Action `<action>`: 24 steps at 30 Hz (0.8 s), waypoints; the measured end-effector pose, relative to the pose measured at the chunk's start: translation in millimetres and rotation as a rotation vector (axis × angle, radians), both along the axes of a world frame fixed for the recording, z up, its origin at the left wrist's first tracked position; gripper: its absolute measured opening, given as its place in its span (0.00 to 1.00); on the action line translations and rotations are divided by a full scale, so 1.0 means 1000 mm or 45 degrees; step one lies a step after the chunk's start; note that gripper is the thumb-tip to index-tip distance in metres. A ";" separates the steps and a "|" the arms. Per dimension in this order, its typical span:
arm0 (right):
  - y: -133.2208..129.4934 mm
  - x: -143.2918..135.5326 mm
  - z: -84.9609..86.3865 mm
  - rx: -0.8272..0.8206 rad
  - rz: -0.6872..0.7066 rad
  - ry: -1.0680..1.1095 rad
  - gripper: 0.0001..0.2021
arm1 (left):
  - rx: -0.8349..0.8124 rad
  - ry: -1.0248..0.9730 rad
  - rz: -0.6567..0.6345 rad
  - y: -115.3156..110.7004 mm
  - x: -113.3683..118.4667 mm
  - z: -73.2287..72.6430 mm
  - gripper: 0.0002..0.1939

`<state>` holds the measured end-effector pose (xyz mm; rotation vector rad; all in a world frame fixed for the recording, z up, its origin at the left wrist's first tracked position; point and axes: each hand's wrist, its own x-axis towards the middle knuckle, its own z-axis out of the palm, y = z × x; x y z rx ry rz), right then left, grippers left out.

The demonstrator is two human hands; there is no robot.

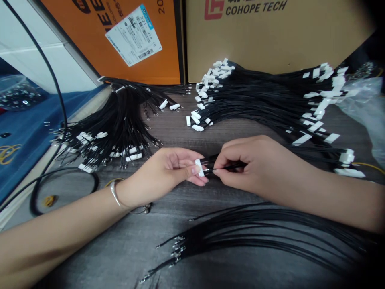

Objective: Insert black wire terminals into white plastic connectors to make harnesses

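A small white connector point(199, 167) is pinched between the thumb and fingers of my left hand point(177, 166), near the middle of the view. Just right of it, my right hand point(246, 160) pinches thin black wires point(212, 170) whose metal tips point at the connector. The tips meet or nearly meet its right side; whether any sit inside it cannot be made out. Below my hands lies a loose bundle of black wires point(240, 228) with bare metal terminals at the left ends.
Wires with white connectors point(258, 92) are piled at the back right. Another wire bundle point(117, 116) spreads at the back left. Behind stand an orange box point(162, 68) and a brown carton point(255, 44). A black cable point(57, 80) runs down the left side.
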<state>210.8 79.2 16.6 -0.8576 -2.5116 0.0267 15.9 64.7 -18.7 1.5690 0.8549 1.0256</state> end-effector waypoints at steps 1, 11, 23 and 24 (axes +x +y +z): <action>0.000 0.000 0.000 -0.009 0.002 -0.002 0.06 | 0.002 0.006 0.003 0.000 0.000 0.000 0.09; 0.004 -0.003 -0.001 -0.084 -0.010 -0.014 0.06 | -0.001 0.001 0.035 0.000 0.002 -0.001 0.08; 0.008 0.000 0.004 -0.242 -0.019 -0.062 0.06 | -0.068 0.007 0.020 0.000 0.003 0.004 0.07; 0.007 -0.001 0.003 -0.239 -0.035 -0.045 0.06 | -0.066 0.006 0.022 0.000 0.003 0.004 0.07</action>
